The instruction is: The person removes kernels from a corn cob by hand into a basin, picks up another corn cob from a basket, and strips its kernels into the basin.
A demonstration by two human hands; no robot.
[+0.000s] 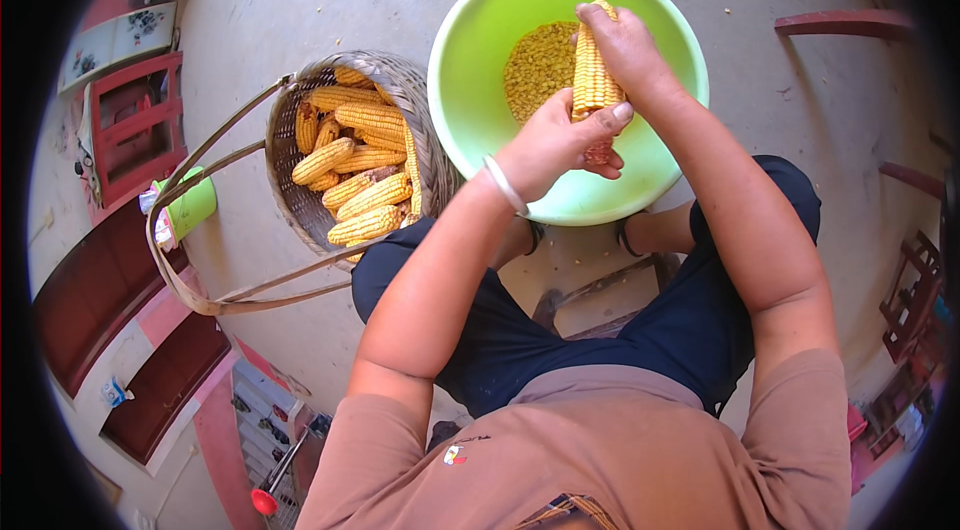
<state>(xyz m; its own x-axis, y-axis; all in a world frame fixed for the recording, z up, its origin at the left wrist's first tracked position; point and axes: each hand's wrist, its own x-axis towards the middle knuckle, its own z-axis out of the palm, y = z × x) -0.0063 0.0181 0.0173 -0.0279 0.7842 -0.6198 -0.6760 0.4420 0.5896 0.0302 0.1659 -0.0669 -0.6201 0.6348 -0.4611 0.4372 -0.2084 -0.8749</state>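
Note:
Both my hands grip one yellow corn cob [592,76] above a large green plastic basin [469,117]. My left hand [559,136] holds its lower end, where a reddish, bare-looking piece of cob [598,152] shows between the fingers. Around its upper part my right hand [626,50] is closed, the thumb near the top. Loose corn kernels [536,69] lie heaped in the bottom of the basin; my hands hide part of the heap. To the left of the basin, a woven basket [281,177] with long strap handles holds several whole corn cobs [371,121].
The basin stands on the concrete floor [360,5] before my feet, with stray kernels scattered around. A green bin [191,207] stands beyond the basket handles [214,305] at left. Red wooden furniture [139,129] lines the left side; a red wooden leg [840,23] juts in at upper right.

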